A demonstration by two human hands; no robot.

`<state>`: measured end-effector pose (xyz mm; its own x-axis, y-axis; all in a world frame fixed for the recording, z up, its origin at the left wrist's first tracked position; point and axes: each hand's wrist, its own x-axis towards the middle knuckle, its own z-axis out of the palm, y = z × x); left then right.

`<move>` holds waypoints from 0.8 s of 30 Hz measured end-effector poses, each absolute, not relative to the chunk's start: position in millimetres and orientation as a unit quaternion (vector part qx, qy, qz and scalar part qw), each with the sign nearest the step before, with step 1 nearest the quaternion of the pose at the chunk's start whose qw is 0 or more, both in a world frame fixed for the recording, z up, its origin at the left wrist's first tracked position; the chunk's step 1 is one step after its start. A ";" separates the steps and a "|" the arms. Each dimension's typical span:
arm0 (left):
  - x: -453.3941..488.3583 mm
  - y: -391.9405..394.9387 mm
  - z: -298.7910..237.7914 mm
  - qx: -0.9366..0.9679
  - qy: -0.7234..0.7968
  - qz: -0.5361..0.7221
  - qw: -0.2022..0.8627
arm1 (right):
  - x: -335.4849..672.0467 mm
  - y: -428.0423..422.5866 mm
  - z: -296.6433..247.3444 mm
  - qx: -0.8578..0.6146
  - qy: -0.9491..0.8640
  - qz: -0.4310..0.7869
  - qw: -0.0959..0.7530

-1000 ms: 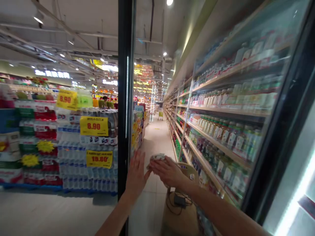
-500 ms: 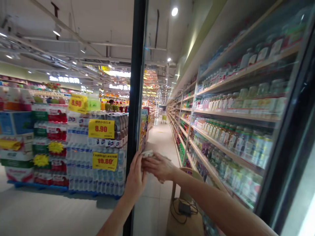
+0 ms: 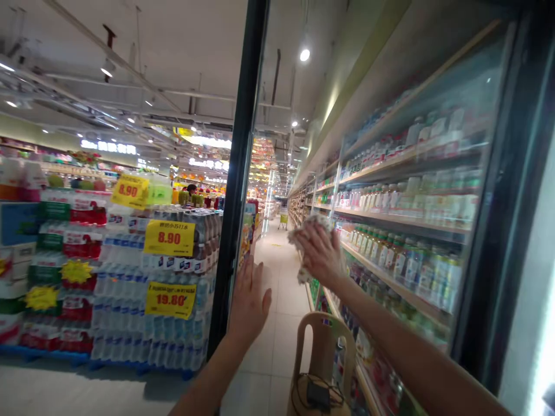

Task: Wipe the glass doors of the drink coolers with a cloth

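A glass door with a dark frame stands before me. My left hand lies against the glass beside the frame's left upright, fingers stretched and thumb apart, holding nothing. Farther right and higher, my right hand presses a crumpled, pale patterned cloth to the pane. The cloth sticks out past the fingertips and hangs below them; the hand is slightly blurred. Through the glass, shelves of bottles show behind my right hand.
A tan plastic chair with a black adapter and cable on its seat stands low in the middle. To the left, stacked bottle packs carry yellow price signs. A shopping cart stands far down the aisle.
My right hand has moved right and up with the cloth, away from my left hand. My left hand has left the cloth and opened flat. The view has shifted slightly.
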<state>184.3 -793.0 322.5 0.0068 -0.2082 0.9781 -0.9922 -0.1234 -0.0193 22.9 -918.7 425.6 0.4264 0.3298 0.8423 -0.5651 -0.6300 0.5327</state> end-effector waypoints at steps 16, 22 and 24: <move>154.1 -802.9 315.1 0.605 -0.433 0.511 0.430 | -48.7 -944.4 454.3 0.646 -0.209 0.619 0.395; 126.9 -816.8 349.8 0.528 -0.502 0.555 0.401 | -48.4 -939.8 419.3 0.676 -0.193 0.581 0.410; 118.9 -827.0 366.2 0.527 -0.498 0.558 0.404 | -57.6 -944.2 402.1 0.694 -0.175 0.558 0.420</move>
<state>118.9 -827.0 366.2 -0.1193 -0.0735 0.9901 -0.9752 -0.1785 -0.1308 -57.6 -944.2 402.1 0.3155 0.2268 0.9214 -0.7119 -0.5855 0.3879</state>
